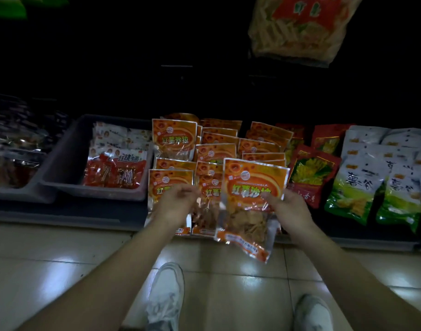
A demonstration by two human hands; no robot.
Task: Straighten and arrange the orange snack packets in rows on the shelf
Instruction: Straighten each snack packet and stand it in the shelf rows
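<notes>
Your right grip (pixel 288 209) pinches one orange pkt (pixel 250 194) by its right edge, thumb on the front, fingers behind. The pkt is up off the shelf (pixel 61 216), slightly tilted, in front of the near-right end of the stack. Its bottom end hangs past the shelf's front lip, over the floor (pixel 49 259). Your left grip (pixel 178 201) is over the near-left end of the stack, fingers curled. It's blurred, so can't tell if it's holding anything or just touching.

The other orange pkts (pixel 216 144) lie on the shelf, mid-frame, in approx three overlapping columns running near to far, not squared up. The far-left one shows its full front.

Containers: a grey tray (pixel 61 163) sits just left of the orange pkts, w/ red-and-white pkts (pixel 116 170) standing in rows toward its right side. A second tray (pixel 13 194) is further left, w/ dark pkts (pixel 11 139) too dim to read.

Right of the stack, loose on the shelf: red pkts (pixel 309 173), then white-and-green pkts (pixel 362 187), both overlapped in rows. A big bag (pixel 295 27) hangs top right. Your white shoes (pixel 166 297) are on the tiled floor.
</notes>
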